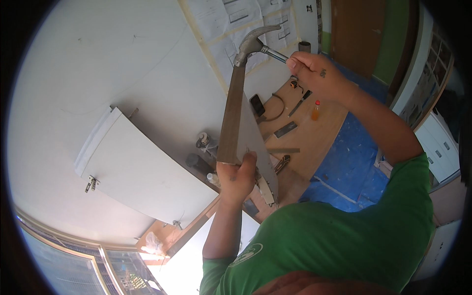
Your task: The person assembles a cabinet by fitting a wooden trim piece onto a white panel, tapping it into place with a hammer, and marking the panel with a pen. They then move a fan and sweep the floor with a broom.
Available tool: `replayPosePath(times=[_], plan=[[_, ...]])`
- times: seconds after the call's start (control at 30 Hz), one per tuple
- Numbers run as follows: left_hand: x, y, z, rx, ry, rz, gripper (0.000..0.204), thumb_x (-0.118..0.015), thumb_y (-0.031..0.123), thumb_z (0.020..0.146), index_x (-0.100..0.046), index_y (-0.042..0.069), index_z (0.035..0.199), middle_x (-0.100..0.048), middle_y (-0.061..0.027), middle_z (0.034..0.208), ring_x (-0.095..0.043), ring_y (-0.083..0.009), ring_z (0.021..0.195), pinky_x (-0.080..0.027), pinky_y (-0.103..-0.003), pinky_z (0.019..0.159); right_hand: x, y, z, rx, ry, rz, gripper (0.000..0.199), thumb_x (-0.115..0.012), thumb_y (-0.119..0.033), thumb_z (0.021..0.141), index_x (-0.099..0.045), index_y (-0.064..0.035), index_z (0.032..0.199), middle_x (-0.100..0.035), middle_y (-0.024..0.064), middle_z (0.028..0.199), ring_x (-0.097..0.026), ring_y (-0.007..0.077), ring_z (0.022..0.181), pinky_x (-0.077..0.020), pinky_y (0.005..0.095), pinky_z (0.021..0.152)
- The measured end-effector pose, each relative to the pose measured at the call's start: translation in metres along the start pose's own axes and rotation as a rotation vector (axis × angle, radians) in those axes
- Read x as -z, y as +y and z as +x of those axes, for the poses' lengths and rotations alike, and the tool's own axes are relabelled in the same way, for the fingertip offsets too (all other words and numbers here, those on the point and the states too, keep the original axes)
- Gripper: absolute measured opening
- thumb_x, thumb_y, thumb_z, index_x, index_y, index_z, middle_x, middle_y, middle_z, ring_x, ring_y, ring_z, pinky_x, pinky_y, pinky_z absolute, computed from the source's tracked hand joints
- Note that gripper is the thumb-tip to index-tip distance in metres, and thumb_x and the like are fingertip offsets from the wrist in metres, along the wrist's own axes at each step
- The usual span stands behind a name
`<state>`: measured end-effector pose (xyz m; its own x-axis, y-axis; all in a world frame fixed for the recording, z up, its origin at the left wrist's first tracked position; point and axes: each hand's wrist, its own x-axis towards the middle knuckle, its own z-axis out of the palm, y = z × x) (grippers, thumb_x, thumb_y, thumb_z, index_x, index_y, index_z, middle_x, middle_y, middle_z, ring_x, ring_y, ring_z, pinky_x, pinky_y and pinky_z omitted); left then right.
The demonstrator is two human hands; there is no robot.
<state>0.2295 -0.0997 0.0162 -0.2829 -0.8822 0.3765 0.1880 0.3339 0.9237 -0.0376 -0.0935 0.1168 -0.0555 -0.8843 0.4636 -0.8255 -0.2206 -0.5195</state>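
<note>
My right hand [317, 73] is closed around the handle of a claw hammer [253, 43], held up in front of me. Its steel striking face meets or overlaps the far end of a panel [232, 115]; whether they touch I cannot tell. That panel has a brown wood-grained edge turned up toward me and a pale face on its right side. My left hand [237, 181] grips the panel's near end, thumb on the right side. Below that hand, a pale piece with metal fittings [265, 189] lies against the panel's lower part, partly hidden.
On the wooden tabletop [319, 142] lie a phone [256, 104], a file [300, 102], a utility knife [281, 163], a tape measure [295, 84] and a bottle of orange liquid [315, 110]. A white hinged door [147, 167] leans left. Blue sheeting [339, 172] covers the floor.
</note>
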Motion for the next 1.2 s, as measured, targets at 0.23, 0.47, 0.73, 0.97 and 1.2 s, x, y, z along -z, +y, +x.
replayPosePath(times=[0.23,0.47,0.73,0.97,1.2], plan=[[-0.002,0.003,0.000,0.061,-0.018,-0.015,0.022,-0.057,0.003,0.081,-0.059,-0.003,0.102,-0.062,-0.0060,0.083,-0.059,-0.0118,0.070,-0.047,-0.029,0.061,-0.003,-0.009,-0.010,-0.016,0.031,0.132,0.032,-0.051,-0.032,0.102,-0.057,-0.0026,0.091,-0.051,0.0132,0.063,-0.050,0.0253,0.059,-0.0419,0.0383,0.060],[0.001,-0.007,0.001,-0.036,-0.031,0.063,0.022,-0.058,0.004,0.081,-0.059,-0.003,0.102,-0.063,-0.0073,0.084,-0.060,-0.0154,0.074,-0.048,-0.031,0.066,-0.009,-0.010,-0.025,0.057,-0.089,0.032,0.030,-0.048,-0.028,0.105,-0.058,-0.0029,0.092,-0.046,0.0011,0.064,-0.043,0.0095,0.058,-0.0390,0.0275,0.055],[-0.001,-0.009,-0.001,-0.022,-0.070,0.025,0.017,-0.059,-0.002,0.084,-0.060,-0.001,0.101,-0.063,-0.0030,0.090,-0.058,-0.0090,0.078,-0.046,-0.024,0.067,-0.041,-0.074,-0.055,-0.044,-0.449,0.458,0.036,-0.050,-0.030,0.104,-0.050,-0.0006,0.083,-0.049,0.0080,0.059,-0.052,0.0186,0.055,-0.0412,0.0369,0.055],[0.002,-0.016,-0.002,-0.127,-0.108,0.124,0.003,-0.062,0.000,0.089,-0.062,0.001,0.092,-0.063,0.0004,0.086,-0.057,-0.0067,0.077,-0.045,-0.023,0.065,-0.052,-0.083,-0.063,0.256,-0.391,0.297,0.021,-0.052,-0.019,0.100,-0.058,0.0008,0.093,-0.056,0.0163,0.071,-0.057,0.0323,0.065,-0.0441,0.0397,0.062],[-0.002,-0.014,0.001,-0.133,-0.055,0.125,0.007,-0.063,0.008,0.085,-0.062,0.001,0.084,-0.064,-0.0081,0.070,-0.063,-0.0192,0.063,-0.048,-0.033,0.057,-0.047,-0.090,-0.060,0.221,-0.455,0.234,0.022,-0.052,-0.019,0.101,-0.057,-0.0001,0.092,-0.057,0.0174,0.070,-0.059,0.0346,0.064,-0.0439,0.0419,0.060]])
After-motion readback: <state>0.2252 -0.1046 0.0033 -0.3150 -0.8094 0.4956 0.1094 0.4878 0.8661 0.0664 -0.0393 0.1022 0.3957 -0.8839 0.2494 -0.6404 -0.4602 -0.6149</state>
